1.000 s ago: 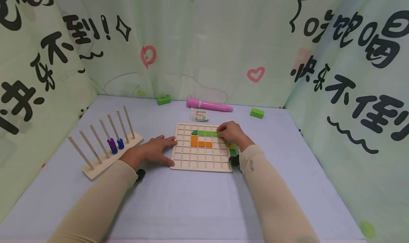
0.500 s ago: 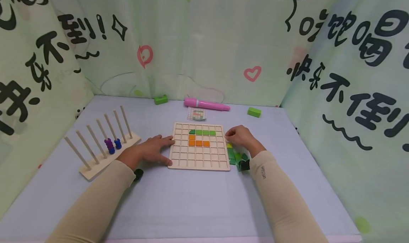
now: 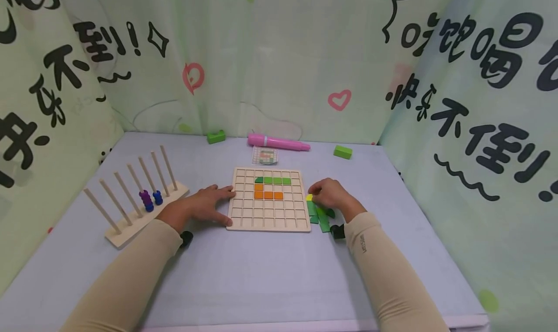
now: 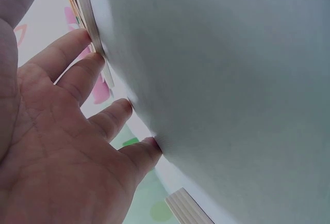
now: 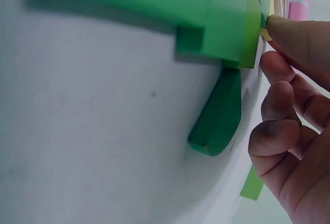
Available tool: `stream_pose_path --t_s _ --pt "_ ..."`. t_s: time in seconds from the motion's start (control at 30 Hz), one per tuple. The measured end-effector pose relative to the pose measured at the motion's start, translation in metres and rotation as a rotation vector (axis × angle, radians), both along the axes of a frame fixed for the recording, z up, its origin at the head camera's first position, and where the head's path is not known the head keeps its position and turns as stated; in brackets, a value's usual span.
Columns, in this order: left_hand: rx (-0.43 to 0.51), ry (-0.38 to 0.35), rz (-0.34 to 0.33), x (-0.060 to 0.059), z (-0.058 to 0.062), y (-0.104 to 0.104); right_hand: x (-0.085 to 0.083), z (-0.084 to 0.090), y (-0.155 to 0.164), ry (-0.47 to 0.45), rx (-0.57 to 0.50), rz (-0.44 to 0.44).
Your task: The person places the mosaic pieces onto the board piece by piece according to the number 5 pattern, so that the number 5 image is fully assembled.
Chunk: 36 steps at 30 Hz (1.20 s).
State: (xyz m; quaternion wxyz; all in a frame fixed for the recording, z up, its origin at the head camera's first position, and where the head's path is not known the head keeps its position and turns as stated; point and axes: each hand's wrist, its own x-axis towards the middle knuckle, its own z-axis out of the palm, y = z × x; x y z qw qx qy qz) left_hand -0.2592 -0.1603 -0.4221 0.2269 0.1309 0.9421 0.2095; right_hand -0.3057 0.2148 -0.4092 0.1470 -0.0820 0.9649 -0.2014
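Note:
A wooden grid board [image 3: 268, 220] lies in the middle of the table, with a row of green tiles [image 3: 272, 180] and an L of orange tiles [image 3: 267, 195] set in its cells. My left hand [image 3: 224, 206] lies flat on the table, its straight fingers [image 4: 77, 53] touching the board's left edge. My right hand [image 3: 316, 196] is just off the board's right edge, above a pile of loose green pieces [image 3: 319, 216]. Its fingers [image 5: 278, 95] are curled, and the fingertips are on a small yellow piece [image 3: 309, 197] beside a green block [image 5: 221, 22].
A wooden peg rack [image 3: 131, 215] holding purple and blue beads [image 3: 149, 199] stands at the left. A pink marker [image 3: 279, 142], a pattern card [image 3: 264, 155] and two green blocks [image 3: 216, 137] [image 3: 342, 151] lie at the back. Printed curtains wall three sides.
My right hand left the green row on the board and moved right and towards me, to the loose pieces beside the board. The left hand stayed put.

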Motion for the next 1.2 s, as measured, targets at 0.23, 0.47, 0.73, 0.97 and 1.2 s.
stream_pose_path --t_s 0.23,0.47,0.73,0.97,1.2 --pt "-0.001 0.004 0.003 0.0005 -0.0007 0.0 0.0004 -0.0003 0.0011 0.015 0.021 0.022" --pt "-0.003 0.011 -0.004 -0.0005 0.001 0.0011 0.0007 -0.0012 0.0033 0.038 -0.014 0.006" --pt "-0.001 0.012 -0.001 -0.0002 -0.0015 0.0001 0.003 -0.0036 0.0057 0.056 -0.06 -0.053" --pt "0.002 0.007 0.001 -0.0003 -0.0018 -0.0001 0.0036 -0.0058 0.0055 0.069 -0.083 -0.026" --pt "0.004 0.014 -0.008 -0.0014 -0.0025 -0.0008 0.0056 -0.0019 0.0046 0.039 -0.083 -0.052"
